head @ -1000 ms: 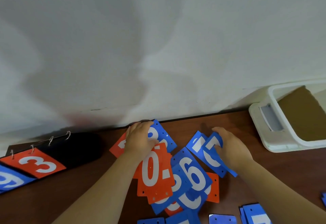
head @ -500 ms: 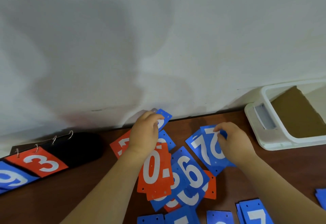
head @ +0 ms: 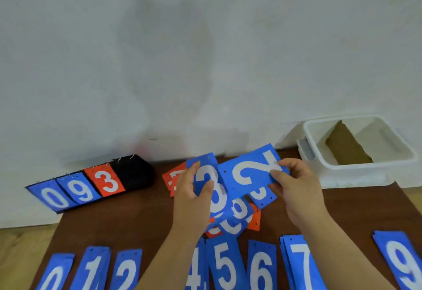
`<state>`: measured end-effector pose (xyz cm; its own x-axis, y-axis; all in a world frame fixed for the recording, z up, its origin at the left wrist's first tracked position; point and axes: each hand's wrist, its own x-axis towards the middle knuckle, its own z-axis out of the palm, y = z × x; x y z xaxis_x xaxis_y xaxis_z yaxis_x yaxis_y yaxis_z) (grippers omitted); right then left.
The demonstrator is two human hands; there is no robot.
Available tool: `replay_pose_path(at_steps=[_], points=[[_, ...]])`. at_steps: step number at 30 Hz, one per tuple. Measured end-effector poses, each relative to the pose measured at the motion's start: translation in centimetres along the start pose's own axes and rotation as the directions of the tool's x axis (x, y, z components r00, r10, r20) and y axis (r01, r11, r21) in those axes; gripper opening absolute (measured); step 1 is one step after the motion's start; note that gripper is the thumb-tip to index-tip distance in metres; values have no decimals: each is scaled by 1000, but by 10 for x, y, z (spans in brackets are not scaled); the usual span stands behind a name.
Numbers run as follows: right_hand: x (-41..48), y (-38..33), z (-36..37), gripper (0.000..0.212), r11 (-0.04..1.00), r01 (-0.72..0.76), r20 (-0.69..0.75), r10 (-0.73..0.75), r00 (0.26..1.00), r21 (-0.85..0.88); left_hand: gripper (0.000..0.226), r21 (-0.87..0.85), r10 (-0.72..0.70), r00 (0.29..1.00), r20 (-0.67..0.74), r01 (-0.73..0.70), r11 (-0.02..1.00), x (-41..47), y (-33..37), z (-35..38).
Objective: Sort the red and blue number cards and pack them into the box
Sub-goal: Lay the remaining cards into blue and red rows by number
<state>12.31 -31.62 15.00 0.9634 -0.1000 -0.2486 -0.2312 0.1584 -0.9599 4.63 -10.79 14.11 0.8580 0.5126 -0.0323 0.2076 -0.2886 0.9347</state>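
My left hand [head: 194,196] grips a blue card with a white 3 [head: 209,175], lifted above the table. My right hand [head: 294,186] pinches a blue card with a white 2 [head: 249,170], lying sideways, with another blue card [head: 262,196] just under it. Below both hands lies a mixed pile of blue and red cards [head: 235,218]. Red cards [head: 174,177] poke out at the pile's left. The white box [head: 356,166] stands open at the back right, a brown cardboard piece [head: 347,145] leaning inside it.
Along the near edge of the brown table [head: 141,216] blue cards lie in a row: 0 [head: 54,273], 1 [head: 93,269], 2 [head: 125,271], 4, 5 [head: 225,264], 6 [head: 261,267], 7 [head: 301,264] and 9 [head: 402,262]. A black flip scoreboard [head: 134,173] showing 0, 9, 3 sits at the back left against the wall.
Both hands lifted off the pile, each bringing up a blue card. The view tilted down, showing the row of sorted blue cards along the near edge.
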Motion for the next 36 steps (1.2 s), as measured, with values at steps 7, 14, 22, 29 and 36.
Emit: replay_pose_path(at_steps=[7, 14, 22, 29, 36], points=[[-105, 8, -49, 21, 978, 77, 30, -72, 997, -196, 68, -125, 6, 983, -183, -30, 992, -114, 43, 20], [-147, -5, -121, 27, 919, 174, 307, -62, 950, -353, 70, -85, 26, 998, -55, -31, 996, -170, 56, 11], [-166, -30, -121, 19, 793, 392, 729, 93, 678, -466, 60, -16, 52, 998, -21, -53, 998, -213, 57, -19], [-184, -2, -68, 18, 718, 445, 734, 133, 666, -534, 52, -17, -53, 983, -176, 51, 999, -228, 18, -72], [-199, 54, 38, 17, 691, 465, 732, 136, 668, -553, 51, -49, -158, 935, -317, 150, 987, -217, -48, -166]])
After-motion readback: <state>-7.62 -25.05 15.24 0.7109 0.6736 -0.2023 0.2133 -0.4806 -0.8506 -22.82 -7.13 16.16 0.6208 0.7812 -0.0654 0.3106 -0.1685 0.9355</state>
